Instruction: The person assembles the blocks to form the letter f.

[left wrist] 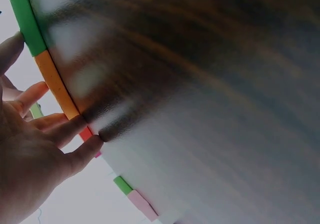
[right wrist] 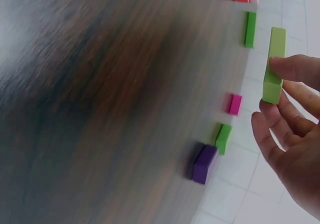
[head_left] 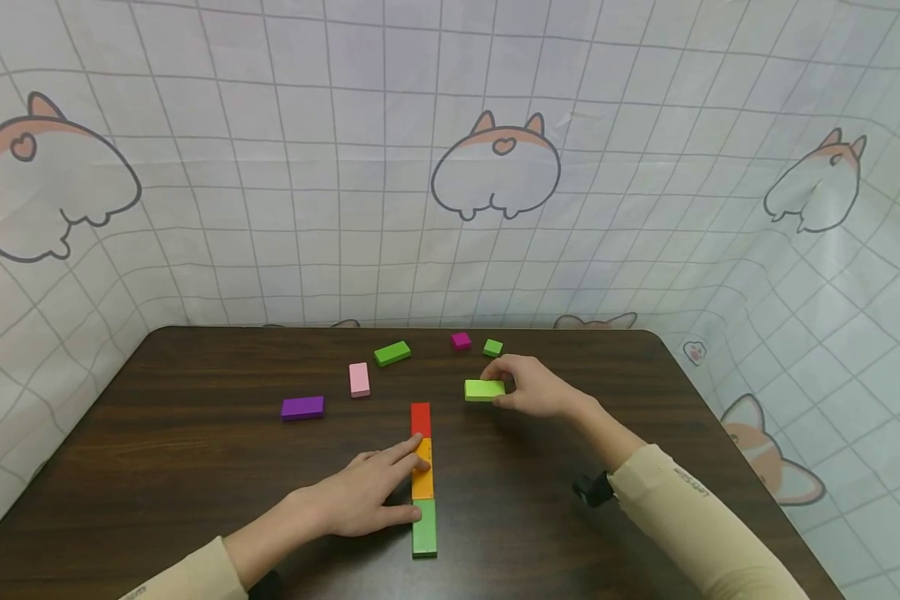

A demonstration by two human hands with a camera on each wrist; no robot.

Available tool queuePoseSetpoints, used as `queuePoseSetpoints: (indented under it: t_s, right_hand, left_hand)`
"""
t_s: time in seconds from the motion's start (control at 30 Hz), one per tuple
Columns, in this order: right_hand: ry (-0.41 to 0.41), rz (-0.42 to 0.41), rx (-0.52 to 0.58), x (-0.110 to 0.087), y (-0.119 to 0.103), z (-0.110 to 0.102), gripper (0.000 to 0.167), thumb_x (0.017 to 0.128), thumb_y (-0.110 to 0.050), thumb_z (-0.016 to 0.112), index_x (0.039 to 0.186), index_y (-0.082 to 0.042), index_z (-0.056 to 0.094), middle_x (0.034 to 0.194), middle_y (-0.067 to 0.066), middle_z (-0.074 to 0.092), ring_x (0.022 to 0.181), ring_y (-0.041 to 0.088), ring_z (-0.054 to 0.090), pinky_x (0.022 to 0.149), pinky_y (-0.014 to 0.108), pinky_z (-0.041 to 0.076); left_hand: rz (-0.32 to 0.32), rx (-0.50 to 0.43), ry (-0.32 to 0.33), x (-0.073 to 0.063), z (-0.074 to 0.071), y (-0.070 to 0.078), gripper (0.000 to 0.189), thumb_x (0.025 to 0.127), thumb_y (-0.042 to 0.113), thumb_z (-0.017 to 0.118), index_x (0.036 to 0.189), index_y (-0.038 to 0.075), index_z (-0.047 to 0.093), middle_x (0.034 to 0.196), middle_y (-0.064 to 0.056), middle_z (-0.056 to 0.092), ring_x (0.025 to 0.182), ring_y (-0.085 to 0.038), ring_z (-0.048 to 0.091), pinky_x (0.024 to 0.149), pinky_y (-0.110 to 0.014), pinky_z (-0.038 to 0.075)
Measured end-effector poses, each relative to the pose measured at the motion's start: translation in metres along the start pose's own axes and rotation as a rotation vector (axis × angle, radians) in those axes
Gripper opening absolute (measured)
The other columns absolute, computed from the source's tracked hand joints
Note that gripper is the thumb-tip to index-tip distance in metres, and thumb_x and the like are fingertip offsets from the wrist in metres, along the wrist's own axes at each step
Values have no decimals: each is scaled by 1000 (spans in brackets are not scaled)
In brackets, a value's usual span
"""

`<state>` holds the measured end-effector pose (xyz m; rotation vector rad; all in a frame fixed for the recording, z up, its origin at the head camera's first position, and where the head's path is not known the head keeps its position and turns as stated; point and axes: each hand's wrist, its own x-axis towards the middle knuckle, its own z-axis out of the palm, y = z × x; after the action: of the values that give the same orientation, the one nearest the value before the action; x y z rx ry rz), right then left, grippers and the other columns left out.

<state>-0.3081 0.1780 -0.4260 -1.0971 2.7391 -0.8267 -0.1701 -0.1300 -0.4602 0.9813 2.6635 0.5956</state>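
A straight row of blocks runs toward me on the dark table: a red block (head_left: 421,418), an orange block (head_left: 423,482) and a green block (head_left: 424,537). My left hand (head_left: 363,496) lies along the row's left side, thumb at the green block and fingertips on the orange and red ones. To the right of the row, my right hand (head_left: 536,387) pinches a lime-green block (head_left: 484,391) between thumb and fingers. The right wrist view shows this lime block (right wrist: 275,66) raised off the tabletop, with the lower fingers loosely bent beneath it.
Beyond the row lie a purple block (head_left: 302,408), a pink block (head_left: 359,380) and a green block (head_left: 392,353). Small magenta (head_left: 461,341) and green (head_left: 492,347) cubes are near the far edge. A dark purple block (right wrist: 205,164) shows in the right wrist view. Patterned cloth (head_left: 367,192) surrounds the table.
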Motion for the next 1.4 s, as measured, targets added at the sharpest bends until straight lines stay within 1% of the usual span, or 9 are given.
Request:
queuePoseSetpoints:
  t_s: [0.13,0.37,0.57,0.73,0.87,1.07,1.4]
  right_hand:
    - [-21,-11,-5,7,-5,5,31,87,-2,78,117,-4,70,109,2,68,94,18,60,86,38,51]
    - [-53,-50,-4,15,-14,15,29,88,-3,77,116,-4,70,105,2,67,90,25,61,81,34,51]
    - [-81,-52,-6,18,-17,25,30,88,-4,78,116,-4,68,109,2,65,93,22,60,83,34,51]
    - [-91,-62,-15,23,-18,32,29,89,-5,77,117,-5,69,110,2,66,95,18,59,87,36,51]
    - [-93,-73,-24,26,-18,35,29,89,-6,78,116,-6,69,110,1,66,96,17,58,89,36,51]
    - [-92,-77,-20,29,-19,38,30,88,-6,78,116,-6,69,111,2,66,97,18,58,90,37,51]
    - [-96,-69,-21,31,-15,44,29,88,-6,77,116,-6,69,110,2,67,98,19,59,91,38,51]
  left_hand:
    - [0,-7,-4,0,0,-1,57,101,47,64,146,13,53,168,-13,23,148,-29,34,114,-60,28]
    - [-6,-8,-8,0,-1,0,58,100,48,64,146,13,53,168,-12,23,148,-28,34,114,-59,29]
    - [-1,-9,-6,0,-1,-1,58,101,48,64,146,13,54,168,-13,23,148,-29,35,114,-60,29]
    - [0,-13,-6,-1,-1,-1,58,101,48,63,146,13,53,168,-13,23,147,-30,36,114,-60,29]
    - [0,-13,-6,0,-1,-2,58,101,49,63,146,14,53,168,-13,23,147,-30,37,114,-60,29]
    - [1,-11,-12,1,-1,-3,60,100,50,63,147,14,53,168,-12,23,148,-29,35,114,-60,29]
    - [-1,-3,-17,2,0,-4,61,100,51,63,147,14,53,168,-11,24,148,-28,35,114,-59,30]
